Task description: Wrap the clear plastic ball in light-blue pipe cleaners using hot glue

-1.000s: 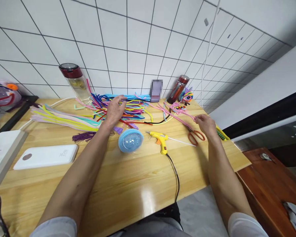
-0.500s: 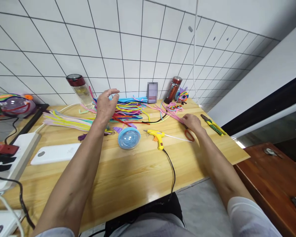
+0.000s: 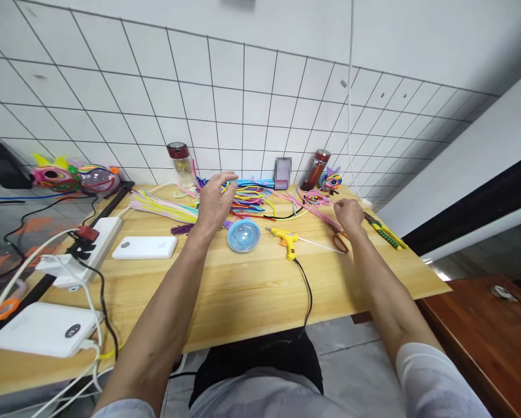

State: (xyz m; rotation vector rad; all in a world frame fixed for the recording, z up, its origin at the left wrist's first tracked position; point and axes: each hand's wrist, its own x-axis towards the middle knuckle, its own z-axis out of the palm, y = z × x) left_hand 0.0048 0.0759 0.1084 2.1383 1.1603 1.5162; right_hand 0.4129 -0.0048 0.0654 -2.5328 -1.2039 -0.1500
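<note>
My left hand hovers over a pile of colourful pipe cleaners, its thumb and fingers apart and nothing seen between them. My right hand is closed at the right side of the table, fingers curled under; what they hold, if anything, is hidden. Just left of it lie pink pipe cleaners and the red-orange handle of scissors. A yellow glue gun, with a white glue stick in its back, rests between the hands. Beside it sits a clear, blue-rimmed plastic bowl.
Green-yellow pliers lie right of my right hand. A glass bottle, a phone, a red flask and a fish-like craft stand by the wall. Left are a power strip and white power banks.
The view has swung left, showing more of the power strip and cables. My right hand's fingers, previously stretched toward the pink pipe cleaners, are now curled in. My left hand stays over the pile.
</note>
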